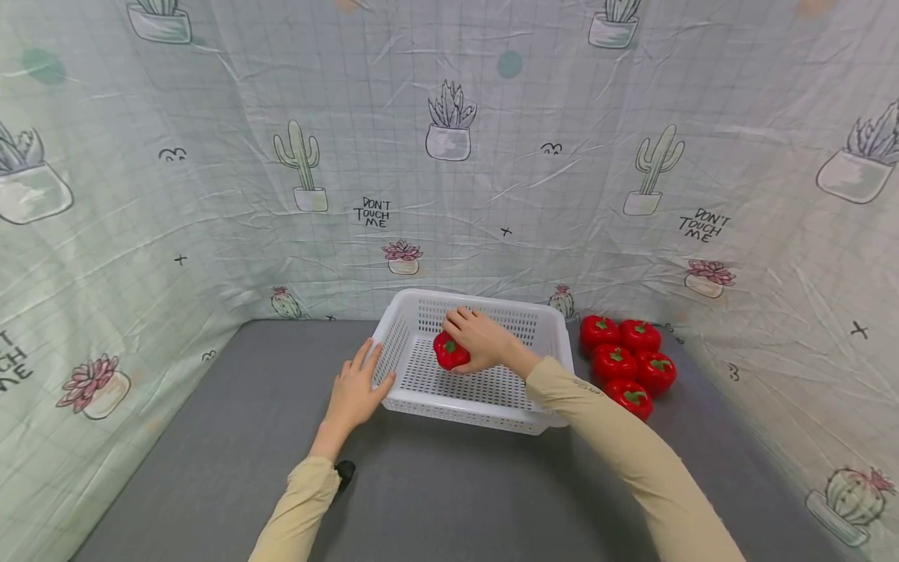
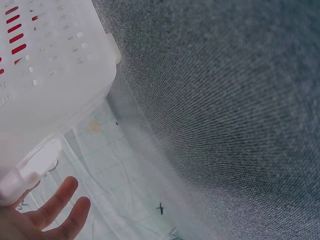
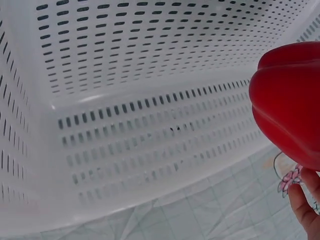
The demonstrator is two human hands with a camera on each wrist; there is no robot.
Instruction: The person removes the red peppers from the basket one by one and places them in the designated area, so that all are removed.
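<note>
A red bell pepper (image 1: 450, 353) with a green stem is in my right hand (image 1: 483, 340), which grips it from the right inside the white plastic basket (image 1: 477, 416). In the right wrist view the pepper (image 3: 290, 102) fills the right edge, with fingertips showing below it and the slotted basket walls (image 3: 150, 120) around. My left hand (image 1: 356, 393) rests on the basket's left rim with its fingers extended. The left wrist view shows those fingers (image 2: 57, 202) beside the basket's outer corner, and red shows through the slots.
Several red bell peppers (image 1: 615, 362) sit grouped on the grey table (image 1: 449, 484), just right of the basket. A light fabric backdrop (image 1: 449, 195) printed with cacti stands behind and along both sides. A black band (image 1: 345, 473) is at the left wrist.
</note>
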